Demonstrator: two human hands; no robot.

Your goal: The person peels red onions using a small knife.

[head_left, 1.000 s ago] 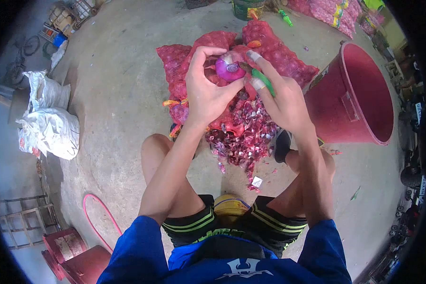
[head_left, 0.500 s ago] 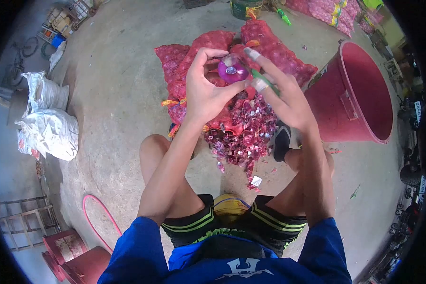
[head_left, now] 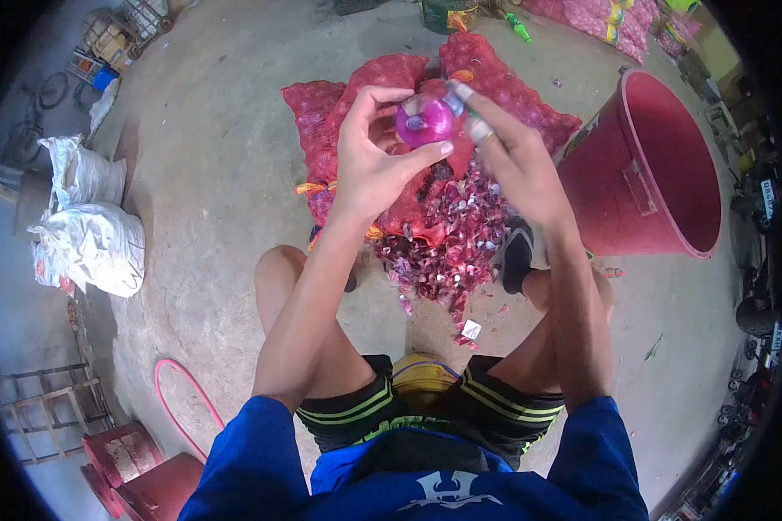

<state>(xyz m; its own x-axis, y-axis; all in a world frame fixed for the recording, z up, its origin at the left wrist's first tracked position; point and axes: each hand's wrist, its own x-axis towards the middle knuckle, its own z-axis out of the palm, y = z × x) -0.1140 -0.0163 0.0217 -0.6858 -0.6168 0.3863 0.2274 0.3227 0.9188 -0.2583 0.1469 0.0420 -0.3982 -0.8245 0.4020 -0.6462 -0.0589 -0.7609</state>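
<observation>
In the head view, my left hand (head_left: 375,161) grips a peeled, shiny purple onion (head_left: 426,120) between thumb and fingers, in front of my chest. My right hand (head_left: 517,161) is at the onion's right side, with pale wrapping on its thumb and index finger. It closes on a small green-handled knife (head_left: 473,114), mostly hidden by the fingers and blurred; its blade cannot be made out. Below both hands lies a heap of onion skins (head_left: 456,247) on the floor, in front of red mesh sacks of onions (head_left: 387,82).
A large red plastic tub (head_left: 595,174) stands to the right of the sacks. White sacks (head_left: 96,243) are at the left, near a pink hose (head_left: 182,369). Farther back are a dark green bucket (head_left: 443,16) and more onion sacks (head_left: 591,22). I sit on something yellow (head_left: 421,372).
My left hand and the onion have shifted slightly left, and the onion has turned. My right fingers have moved a little along its right side, and less of the green handle shows.
</observation>
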